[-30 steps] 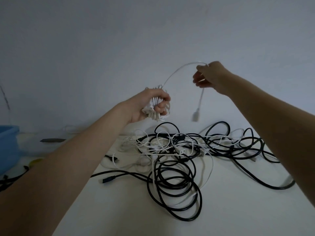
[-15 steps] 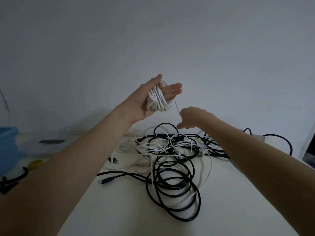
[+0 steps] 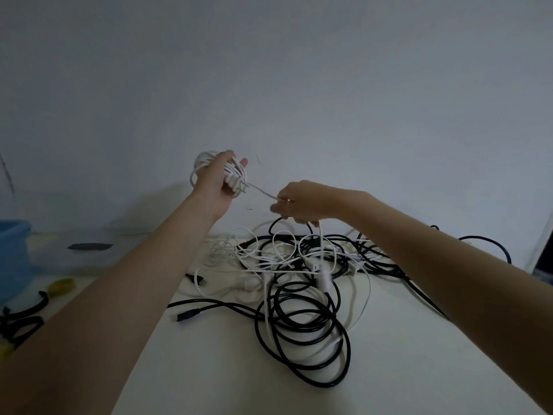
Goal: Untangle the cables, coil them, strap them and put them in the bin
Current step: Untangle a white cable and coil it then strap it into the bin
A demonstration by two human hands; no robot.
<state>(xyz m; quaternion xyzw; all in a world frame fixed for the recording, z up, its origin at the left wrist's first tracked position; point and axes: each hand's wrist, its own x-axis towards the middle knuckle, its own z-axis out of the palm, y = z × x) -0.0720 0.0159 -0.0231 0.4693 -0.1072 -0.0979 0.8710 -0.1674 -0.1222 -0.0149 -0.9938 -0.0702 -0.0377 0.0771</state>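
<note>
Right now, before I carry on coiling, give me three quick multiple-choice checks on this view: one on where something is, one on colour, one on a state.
1. Where is the blue bin?
A. At the far left edge of the view
B. Under the cable pile
C. At the far right edge

2. What colour is the coil in the left hand?
A. Black
B. White
C. Yellow

3. What is the right hand doing?
A. Lying flat on the table
B. Hanging open over the pile
C. Pinching the white cable's loose tail, which runs to the coil

Answers:
1 A, the bin sits at the left border, apart from the tangled pile.
2 B, the wound loops around the left hand are white.
3 C, the fingers are closed on the strand coming from the coil, its plug end dangling below the grip.
</note>
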